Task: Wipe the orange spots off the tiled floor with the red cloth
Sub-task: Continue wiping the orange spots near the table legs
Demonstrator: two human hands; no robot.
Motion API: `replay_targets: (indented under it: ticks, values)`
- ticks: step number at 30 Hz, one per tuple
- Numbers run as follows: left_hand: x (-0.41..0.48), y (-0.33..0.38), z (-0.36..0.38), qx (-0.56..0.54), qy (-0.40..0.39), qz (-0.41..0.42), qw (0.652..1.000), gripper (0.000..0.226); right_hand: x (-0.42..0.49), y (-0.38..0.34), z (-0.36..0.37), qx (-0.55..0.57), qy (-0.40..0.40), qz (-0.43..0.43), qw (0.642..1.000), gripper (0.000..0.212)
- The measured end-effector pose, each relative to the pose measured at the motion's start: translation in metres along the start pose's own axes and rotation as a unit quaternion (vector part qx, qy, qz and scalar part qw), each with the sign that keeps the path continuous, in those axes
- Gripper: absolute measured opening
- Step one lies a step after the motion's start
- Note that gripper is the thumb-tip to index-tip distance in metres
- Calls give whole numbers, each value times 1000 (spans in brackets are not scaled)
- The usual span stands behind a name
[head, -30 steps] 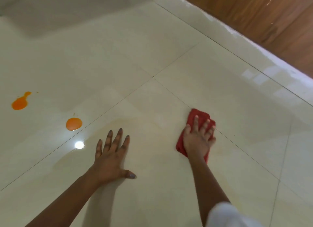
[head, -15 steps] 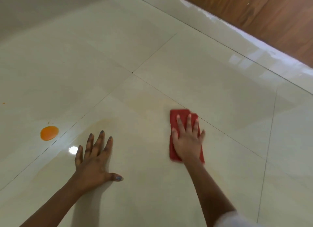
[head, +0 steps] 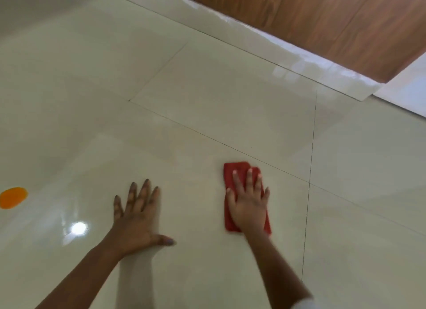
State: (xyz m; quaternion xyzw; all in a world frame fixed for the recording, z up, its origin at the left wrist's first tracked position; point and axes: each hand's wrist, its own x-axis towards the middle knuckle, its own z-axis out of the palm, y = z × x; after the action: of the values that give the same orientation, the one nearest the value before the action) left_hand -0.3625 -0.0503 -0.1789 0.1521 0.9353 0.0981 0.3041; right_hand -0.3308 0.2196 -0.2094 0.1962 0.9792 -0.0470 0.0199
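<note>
Directly under right fingers (head: 249, 182): red cloth (head: 230, 172)

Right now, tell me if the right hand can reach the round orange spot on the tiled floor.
Probably not directly: the round orange spot lies far left, beyond the left hand, planted flat between it and the right hand on the red cloth.

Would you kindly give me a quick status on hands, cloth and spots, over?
Right hand flat on cloth. Left hand flat on floor. One spot at left edge, unwiped; left hand between it and cloth.
</note>
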Motion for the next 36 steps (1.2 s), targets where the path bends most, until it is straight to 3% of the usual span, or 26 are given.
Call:
replay_targets:
  ticks: [4, 7, 9, 13, 17, 19, 22, 26, 30, 32, 36]
  values:
    - [9, 11, 10, 12, 12, -6, 1000, 148, 92, -31, -6, 15, -58, 20, 998, 56]
    - [6, 5, 7, 10, 21, -7, 1000, 150, 50, -68, 4, 4, -65, -157, 985, 59]
    - [5, 7, 7, 13, 20, -2, 1000, 150, 1, -39, 9, 10, -33, -229, 973, 56]
    - [11, 9, 6, 24, 6, -12, 1000, 146, 30, 46, -2, -1, 19, -84, 996, 55]
    - [16, 9, 9, 8, -3, -2, 1000, 147, 123, 15, -13, 6, -61, -7, 998, 55]
    - [16, 8, 8, 7, -1, -2, 1000, 146, 136, -31, -9, 4, -70, -47, 996, 55]
    - [17, 9, 7, 26, -4, 7, 1000, 143, 94, -100, -1, -17, -86, -184, 979, 55]
    - [-4, -14, 8, 28, 47, -5, 999, 146, 6, -107, 7, 0, -87, -319, 944, 55]
    - [-49, -91, 16, 46, 81, -111, 990, 130, 13, -90, 7, -7, -33, -193, 981, 55]
    - [-70, -125, 28, 10, 79, -161, 984, 130, 45, -122, 4, -7, -67, -142, 988, 56]
    - [-90, -140, 49, -7, 114, -163, 980, 119, 77, -213, 6, 3, -95, -160, 983, 57]
